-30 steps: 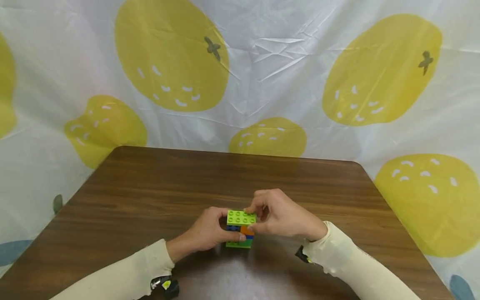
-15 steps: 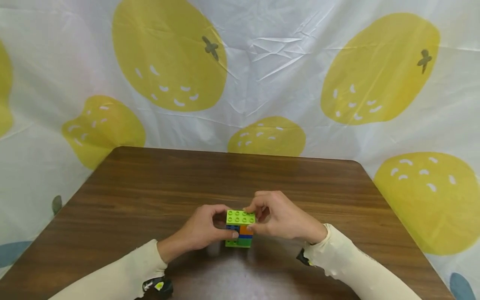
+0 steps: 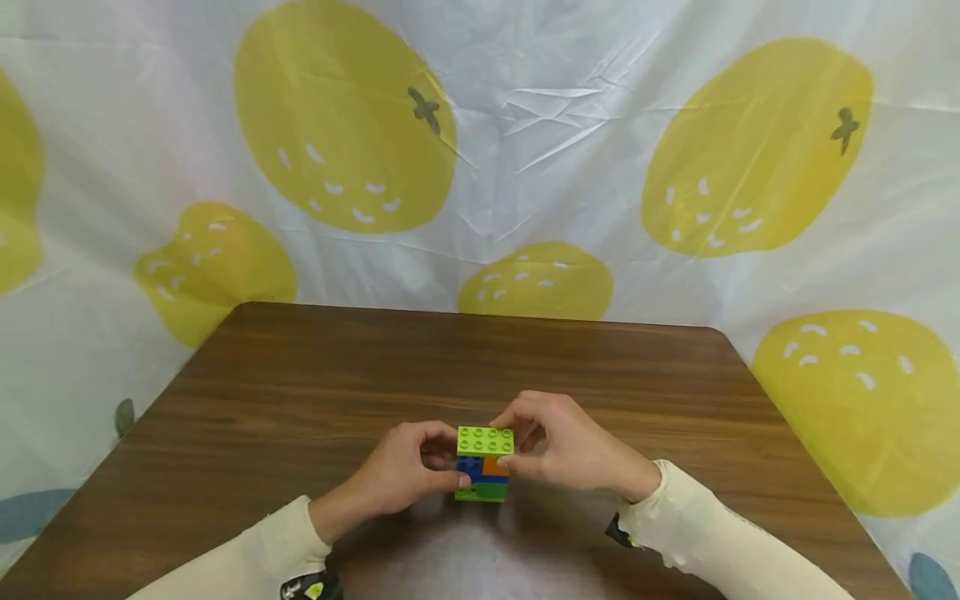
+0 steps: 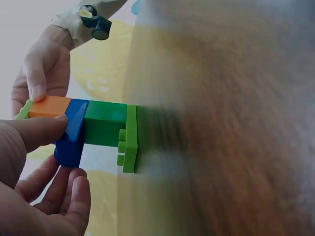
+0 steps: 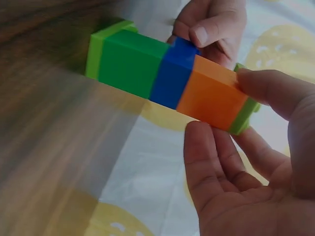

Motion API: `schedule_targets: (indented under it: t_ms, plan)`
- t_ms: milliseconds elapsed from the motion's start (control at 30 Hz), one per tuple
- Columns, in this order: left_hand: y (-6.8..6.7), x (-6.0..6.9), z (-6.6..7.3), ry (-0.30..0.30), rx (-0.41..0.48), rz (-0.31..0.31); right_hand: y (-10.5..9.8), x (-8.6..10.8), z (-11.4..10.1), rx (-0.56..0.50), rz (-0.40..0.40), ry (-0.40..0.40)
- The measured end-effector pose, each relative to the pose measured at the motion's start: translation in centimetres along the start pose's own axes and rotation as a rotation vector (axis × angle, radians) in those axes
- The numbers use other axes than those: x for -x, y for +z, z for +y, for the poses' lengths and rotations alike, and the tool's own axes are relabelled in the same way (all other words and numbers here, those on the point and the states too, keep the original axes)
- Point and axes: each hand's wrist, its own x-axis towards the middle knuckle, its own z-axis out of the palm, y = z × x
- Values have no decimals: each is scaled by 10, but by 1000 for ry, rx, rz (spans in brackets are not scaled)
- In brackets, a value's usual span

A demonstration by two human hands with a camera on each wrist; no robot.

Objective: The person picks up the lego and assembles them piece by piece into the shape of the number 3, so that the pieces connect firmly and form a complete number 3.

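A small tower of toy building bricks stands on the table. At its foot is a lime-green plate (image 4: 130, 140), under a green brick (image 5: 132, 64). A blue brick (image 4: 73, 135) comes above it and juts out to the left. Then follows an orange brick (image 5: 212, 91), with a second lime-green plate (image 3: 485, 441) on top. My left hand (image 3: 397, 467) pinches the jutting part of the blue brick between thumb and fingers. At the top right corner, my right hand (image 3: 573, 442) pinches the upper plate, its thumb (image 5: 261, 86) also against the orange brick.
The brown wooden table (image 3: 337, 367) extends behind and to both sides of the tower. A white curtain (image 3: 517, 167) with yellow fruit prints hangs behind the far edge.
My left hand has drawn back leftward, its thumb sliding from the tower's front to the blue brick's left part. The right hand keeps its hold, and the tower stays in place.
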Motion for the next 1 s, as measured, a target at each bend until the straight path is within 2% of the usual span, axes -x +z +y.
schedule_targets:
  t_ms: [133, 367, 533, 1000]
  plan:
    - [0, 0, -2, -10, 8, 15, 3, 5, 7, -24, 30, -13]
    - [-1, 2, -5, -42, 52, 13, 14, 15, 19, -124, 33, 36]
    - [-1, 4, -7, -45, 70, 16, 23, 19, 25, -171, 50, 39]
    - [0, 4, -9, -43, 90, 21, 33, 23, 29, -179, 96, 89]
